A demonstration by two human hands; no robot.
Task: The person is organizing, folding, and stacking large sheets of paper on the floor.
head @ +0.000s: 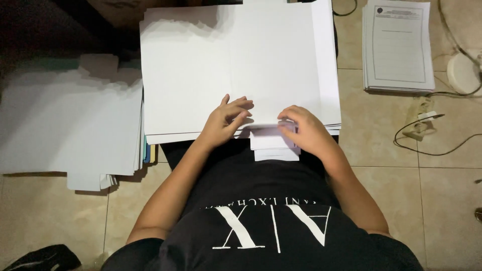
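Observation:
A big stack of white paper (241, 70) lies on the floor in front of me. My left hand (226, 120) rests on its near edge, fingers curled and pinching the edge of a sheet. My right hand (304, 131) lies beside it, fingers bent on the same near edge, over a small folded bundle of white paper (273, 145) that sticks out toward my lap. Both hands are touching paper at the stack's front edge.
A wide pile of white sheets (65, 125) lies at the left. A stack of printed forms (397, 47) sits at the upper right. A power strip with cable (422, 125) and a round white object (462, 73) lie on the tiled floor (452, 200) at right.

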